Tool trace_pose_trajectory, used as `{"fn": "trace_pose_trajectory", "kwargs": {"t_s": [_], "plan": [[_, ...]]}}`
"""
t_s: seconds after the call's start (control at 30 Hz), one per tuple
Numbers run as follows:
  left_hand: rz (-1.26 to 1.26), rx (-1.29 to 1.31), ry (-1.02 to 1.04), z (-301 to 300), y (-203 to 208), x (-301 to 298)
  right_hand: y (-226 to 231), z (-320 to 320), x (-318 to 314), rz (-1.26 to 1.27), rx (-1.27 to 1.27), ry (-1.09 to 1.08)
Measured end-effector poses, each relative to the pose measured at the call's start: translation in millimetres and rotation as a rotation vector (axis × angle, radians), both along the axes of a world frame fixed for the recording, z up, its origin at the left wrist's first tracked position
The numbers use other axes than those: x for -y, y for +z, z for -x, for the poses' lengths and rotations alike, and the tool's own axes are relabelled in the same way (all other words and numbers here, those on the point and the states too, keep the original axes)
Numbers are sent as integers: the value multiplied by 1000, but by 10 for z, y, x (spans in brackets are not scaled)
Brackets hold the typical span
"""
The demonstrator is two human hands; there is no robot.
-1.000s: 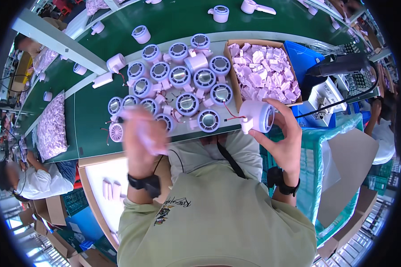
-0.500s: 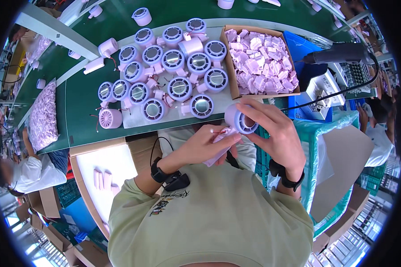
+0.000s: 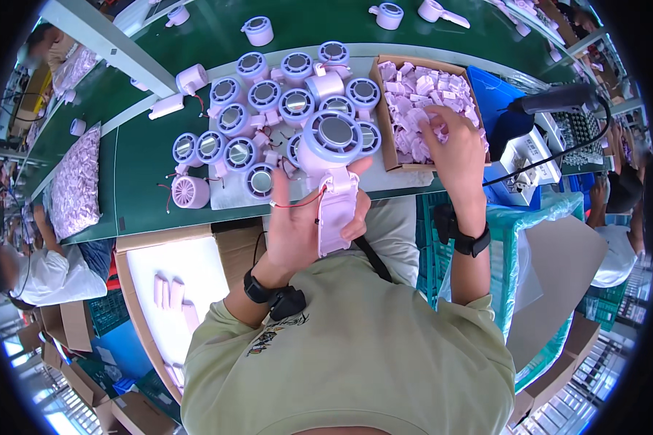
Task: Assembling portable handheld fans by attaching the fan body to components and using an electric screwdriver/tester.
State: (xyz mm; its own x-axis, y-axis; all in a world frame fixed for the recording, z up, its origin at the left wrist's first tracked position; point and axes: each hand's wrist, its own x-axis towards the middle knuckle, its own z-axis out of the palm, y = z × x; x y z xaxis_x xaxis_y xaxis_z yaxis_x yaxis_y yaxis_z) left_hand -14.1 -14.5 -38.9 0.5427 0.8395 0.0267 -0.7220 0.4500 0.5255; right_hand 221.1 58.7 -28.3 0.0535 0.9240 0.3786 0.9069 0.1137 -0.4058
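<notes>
The left hand (image 3: 296, 230) holds a pink fan unit (image 3: 339, 217) above the near edge of the green worktop (image 3: 141, 177), in front of the person's body. Its fingers are clamped on the handle, curling over the right edge, while the thumb stands apart on the left. The handle is an open shell with its hollow side up, pointing to the near side; the round head with its lavender ring and silvery disc is at the far end. A thin red wire (image 3: 297, 206) runs out leftward from the top of the handle.

The right hand (image 3: 458, 156) reaches into a cardboard box (image 3: 412, 167), its fingers bent down among small pink plastic pieces (image 3: 424, 85). I cannot tell whether they are closed on one.

Left of the box, many round fan heads (image 3: 265, 95) stand close together on a pale sheet (image 3: 228, 194), most with their discs up; a ribbed one (image 3: 191, 192) lies at the near left. Farther left is a clear bag (image 3: 77, 185) full of pink parts. Right of the box are a blue bin (image 3: 488, 90), a black corded tool (image 3: 559, 98) and a white box (image 3: 527, 161).
</notes>
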Motion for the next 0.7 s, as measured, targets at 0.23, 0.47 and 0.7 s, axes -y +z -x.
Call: {"fn": "trace_pose_trajectory", "kwargs": {"t_s": [0.23, 0.47, 0.7], "plan": [[-313, -442, 118, 14, 2, -39, 302, 107, 131, -226, -179, 7], [-551, -980, 267, -161, -23, -72, 492, 683, 643, -233, -151, 254], [-471, -927, 321, -216, -49, -118, 373, 893, 670, -101, -430, 241]]}}
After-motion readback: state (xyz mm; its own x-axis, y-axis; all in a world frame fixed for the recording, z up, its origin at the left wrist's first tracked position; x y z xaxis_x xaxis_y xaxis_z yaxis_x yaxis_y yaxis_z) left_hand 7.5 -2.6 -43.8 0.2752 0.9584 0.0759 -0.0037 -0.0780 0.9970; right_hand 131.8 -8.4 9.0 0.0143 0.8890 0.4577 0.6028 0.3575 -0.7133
